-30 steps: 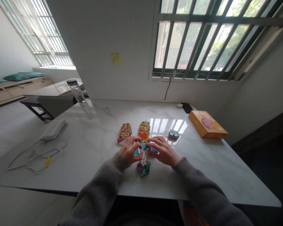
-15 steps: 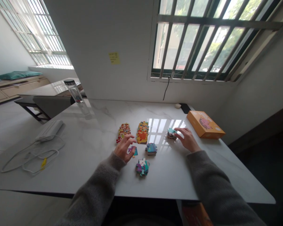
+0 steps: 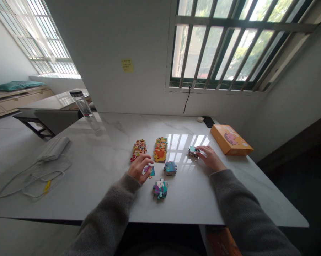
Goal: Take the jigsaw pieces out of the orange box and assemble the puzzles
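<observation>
On the white tabletop, my right hand (image 3: pixel 209 158) pinches the right edge of a small stack of teal and white jigsaw puzzle pieces (image 3: pixel 193 151). How many pieces its fingertips hold is hidden. My left hand (image 3: pixel 139 168) hovers with fingers apart over a purple and teal puzzle piece (image 3: pixel 151 171), partly covering it. Just beyond that hand are overlapping red puzzle pieces (image 3: pixel 139 147), with a similar row of orange puzzle pieces (image 3: pixel 160 150) to their right. A blue stack of puzzle pieces (image 3: pixel 170 168) sits between the hands. Nearer me lies a purple, green and white pile of puzzle pieces (image 3: pixel 160 188).
An orange box (image 3: pixel 231 139) stands at the right edge of the table (image 3: pixel 107 206), near a black phone (image 3: pixel 209 122) and a small white object (image 3: pixel 200 119). On the left lie a white device (image 3: pixel 53 149) and its looped cable (image 3: pixel 35 190). A clear bottle (image 3: pixel 83 105) stands at the far left.
The view has shifted slightly, moving everything a little leftward. Both hands keep nearly the same places, the right one still at the teal and white stack.
</observation>
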{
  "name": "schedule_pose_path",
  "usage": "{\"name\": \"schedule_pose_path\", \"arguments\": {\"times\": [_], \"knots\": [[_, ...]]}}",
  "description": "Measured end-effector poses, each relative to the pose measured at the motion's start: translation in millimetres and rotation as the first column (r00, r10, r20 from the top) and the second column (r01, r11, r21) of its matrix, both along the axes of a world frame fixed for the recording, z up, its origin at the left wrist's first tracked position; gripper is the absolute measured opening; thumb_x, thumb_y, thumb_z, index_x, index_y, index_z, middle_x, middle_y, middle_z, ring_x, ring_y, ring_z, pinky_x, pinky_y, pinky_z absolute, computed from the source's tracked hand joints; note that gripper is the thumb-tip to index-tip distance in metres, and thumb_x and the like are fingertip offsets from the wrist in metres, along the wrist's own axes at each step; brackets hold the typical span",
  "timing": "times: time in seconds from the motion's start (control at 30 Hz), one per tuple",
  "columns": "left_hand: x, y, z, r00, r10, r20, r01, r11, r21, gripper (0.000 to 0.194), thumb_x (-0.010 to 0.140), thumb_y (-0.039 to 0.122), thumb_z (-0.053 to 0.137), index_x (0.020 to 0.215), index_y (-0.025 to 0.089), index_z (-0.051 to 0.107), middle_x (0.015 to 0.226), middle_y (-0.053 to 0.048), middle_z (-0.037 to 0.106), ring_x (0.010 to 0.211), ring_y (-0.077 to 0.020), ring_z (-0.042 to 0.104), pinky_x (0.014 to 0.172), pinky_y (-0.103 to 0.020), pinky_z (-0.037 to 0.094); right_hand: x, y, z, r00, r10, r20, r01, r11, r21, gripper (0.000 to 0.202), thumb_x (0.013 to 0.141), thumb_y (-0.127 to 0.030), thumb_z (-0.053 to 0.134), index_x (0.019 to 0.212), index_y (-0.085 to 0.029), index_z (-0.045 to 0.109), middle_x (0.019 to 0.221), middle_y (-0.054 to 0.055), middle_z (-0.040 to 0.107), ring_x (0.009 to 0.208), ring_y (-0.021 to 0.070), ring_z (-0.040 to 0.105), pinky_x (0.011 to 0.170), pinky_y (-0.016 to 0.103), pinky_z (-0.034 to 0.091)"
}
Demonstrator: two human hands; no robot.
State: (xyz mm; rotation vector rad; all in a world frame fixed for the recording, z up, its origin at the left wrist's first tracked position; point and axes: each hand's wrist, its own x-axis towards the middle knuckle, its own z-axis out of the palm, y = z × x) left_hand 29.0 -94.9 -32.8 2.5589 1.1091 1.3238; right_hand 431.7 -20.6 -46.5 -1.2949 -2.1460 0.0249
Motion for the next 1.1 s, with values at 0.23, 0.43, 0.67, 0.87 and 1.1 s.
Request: {"name": "schedule_pose_path", "arguments": {"times": [0.23,0.43,0.67,0.87,1.1], "knots": [[-13,7,-5.7,0.996,0.052,-0.077,-0.054,0.998,-0.019,0.012,0.083,0.018,0.055,0.094,0.020,0.059,0.094,-0.005,0.063,0.083,-0.0197,0.059,0.079,-0.036,0.050,-6,-7,9.1,0.999,-0.020,-0.045,0.024,0.996,0.083,0.024,0.094,-0.034,0.053,0.110,-0.025,0.068,0.118,0.011,0.067,0.111,0.0318,0.059,0.097,0.053,0.049],[-27,-1,-19.2,0.943,0.058,-0.328,-0.090,0.992,-0.084,0.023,0.071,0.022,0.066,0.094,0.022,0.062,0.100,-0.006,0.065,0.095,-0.0261,0.056,0.084,-0.040,0.044,-37,-20,24.1,0.997,0.021,-0.075,-0.005,0.979,0.204,0.025,0.096,-0.026,0.049,0.114,-0.024,0.065,0.112,0.011,0.065,0.105,0.0295,0.058,0.095,0.050,0.048],[-27,-1,-23.8,0.910,0.065,-0.409,-0.161,0.966,-0.204,0.030,0.075,0.027,0.067,0.105,0.023,0.061,0.104,-0.005,0.068,0.098,-0.0257,0.057,0.087,-0.039,0.042,-89,-44,34.5,0.983,0.181,0.018,-0.180,0.955,0.237,0.029,0.095,-0.017,0.049,0.122,-0.023,0.060,0.111,0.011,0.064,0.102,0.0269,0.057,0.090,0.047,0.048],[-25,-3,-16.8,0.905,0.119,-0.409,-0.204,0.964,-0.170,0.033,0.066,0.024,0.071,0.096,0.021,0.059,0.090,-0.003,0.067,0.087,-0.0251,0.059,0.080,-0.038,0.042,-106,-52,36.2,0.967,0.243,0.076,-0.254,0.943,0.214,0.029,0.094,-0.014,0.051,0.121,-0.021,0.059,0.109,0.011,0.065,0.102,0.0261,0.057,0.091,0.045,0.046],[-16,-7,6.1,0.976,0.081,-0.202,-0.099,0.992,-0.078,0.032,0.063,0.020,0.069,0.089,0.021,0.052,0.089,-0.002,0.066,0.075,-0.0198,0.059,0.077,-0.036,0.041,-130,-64,40.8,0.944,0.292,-0.154,-0.270,0.951,0.150,0.022,0.096,-0.016,0.048,0.110,-0.021,0.063,0.091,0.008,0.065,0.087,0.0230,0.057,0.081,0.040,0.046]]}}
